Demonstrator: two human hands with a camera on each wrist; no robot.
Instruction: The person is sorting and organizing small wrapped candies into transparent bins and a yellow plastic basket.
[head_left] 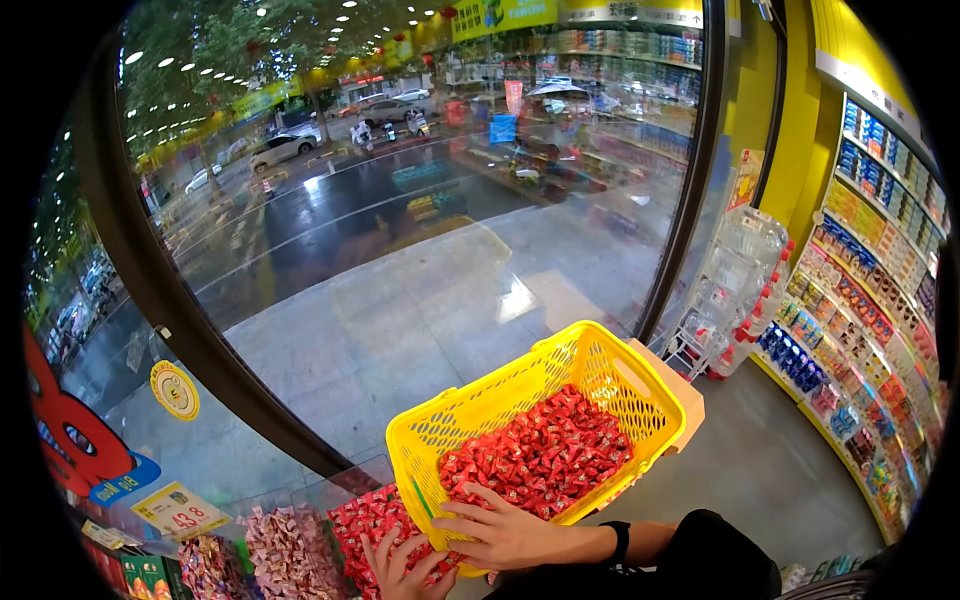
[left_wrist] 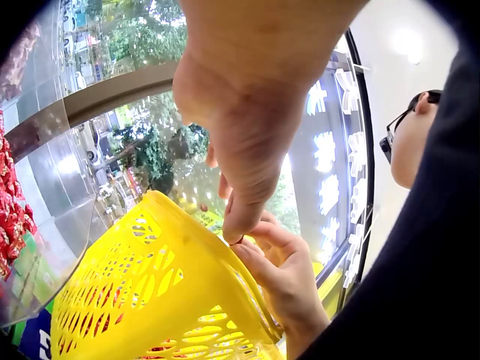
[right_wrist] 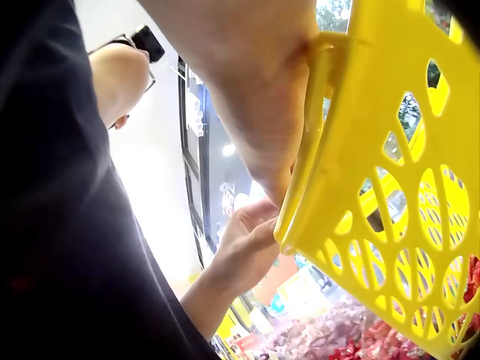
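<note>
A yellow plastic basket [head_left: 590,345] with openwork sides holds a heap of red-wrapped candies [head_left: 540,450]. My right hand [head_left: 510,535] lies over its near left corner, fingers spread and mostly straight across the rim. Just left of it is my left hand [head_left: 410,570], fingers spread beside the same corner, above more red candies. From the left wrist, the fingertips of the left hand [left_wrist: 244,165] meet the thumb of the right hand [left_wrist: 281,274] at the basket's rim. A tiny dark red bit shows between them; I cannot tell what it is.
Bins of pink candies [head_left: 285,550] and red candies [head_left: 365,525] stand left of the basket, behind a price card [head_left: 180,510]. A large window [head_left: 400,200] rises ahead. Empty water jugs [head_left: 740,270] and stocked shelves [head_left: 860,300] are on the right.
</note>
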